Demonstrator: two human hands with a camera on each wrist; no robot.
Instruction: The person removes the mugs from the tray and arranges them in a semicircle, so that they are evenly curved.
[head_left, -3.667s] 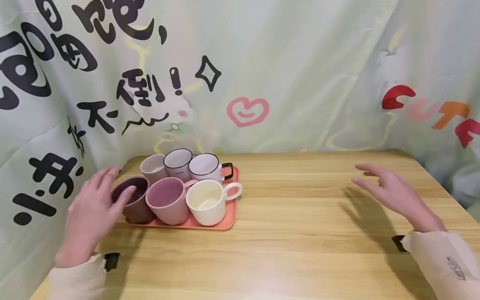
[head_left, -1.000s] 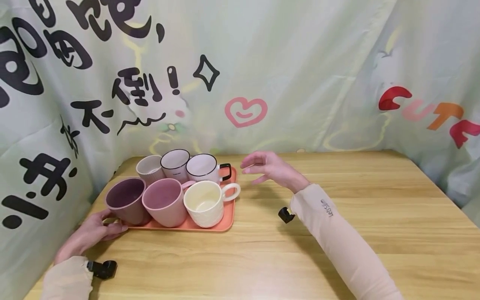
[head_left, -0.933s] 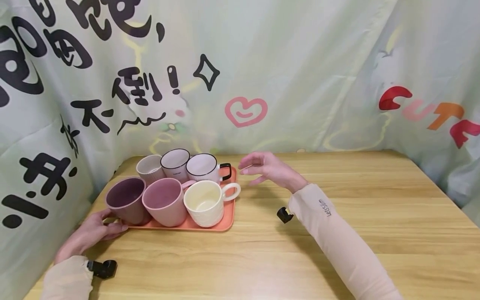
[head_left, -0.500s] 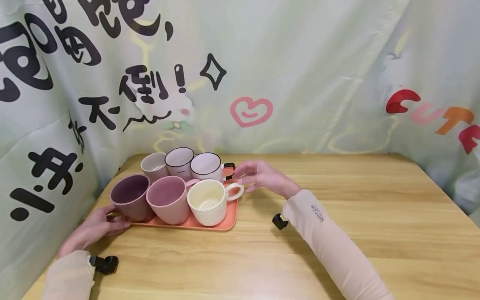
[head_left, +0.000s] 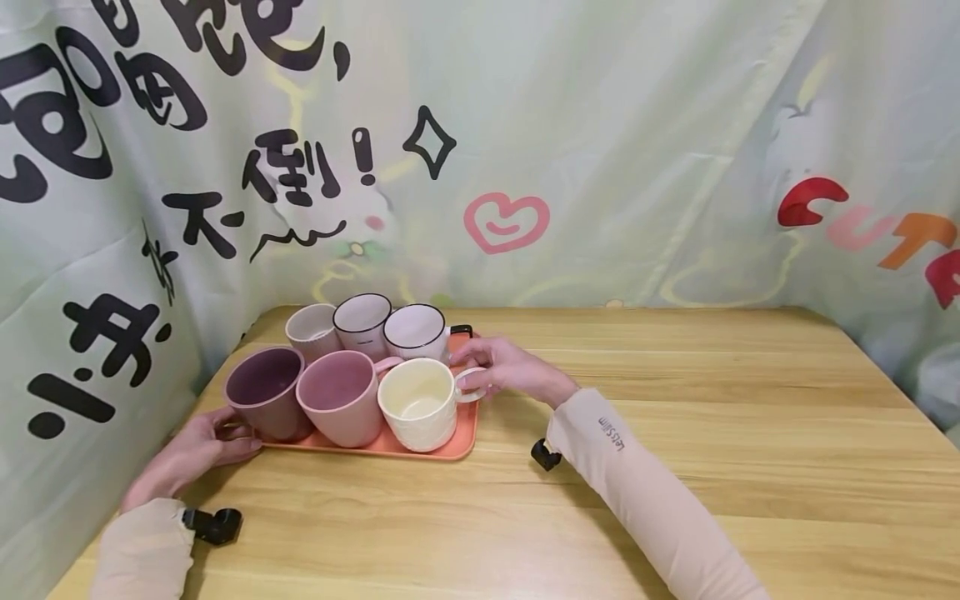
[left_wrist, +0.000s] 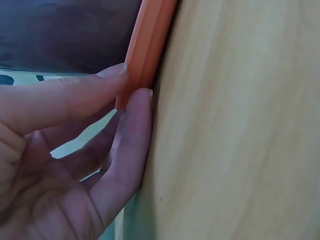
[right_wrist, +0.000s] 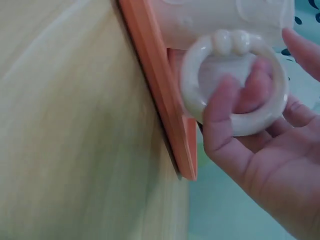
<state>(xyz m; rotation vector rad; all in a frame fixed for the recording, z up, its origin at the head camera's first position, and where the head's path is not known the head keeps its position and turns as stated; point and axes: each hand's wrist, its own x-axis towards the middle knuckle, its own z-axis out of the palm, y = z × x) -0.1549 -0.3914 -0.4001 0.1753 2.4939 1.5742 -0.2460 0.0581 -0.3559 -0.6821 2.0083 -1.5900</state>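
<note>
An orange tray carries several mugs. My left hand pinches its front-left corner; in the left wrist view the thumb lies over the rim, with fingers beneath, beside a dark purple mug. At the tray's right side my right hand has loosely bent fingers at the ring handle of a cream mug. The right wrist view has one fingertip in front of the handle and others showing through its opening, blurred. The thumb stands away from the handle.
Between purple and cream stands a pink mug. Behind are a ribbed pale cup and two black-rimmed mugs, one in the middle and one with a black handle. A printed curtain hangs behind the wooden table.
My left hand has gone down from above the purple mug to the tray corner and stayed there. My right hand has come left across the table to the cream mug's handle.
</note>
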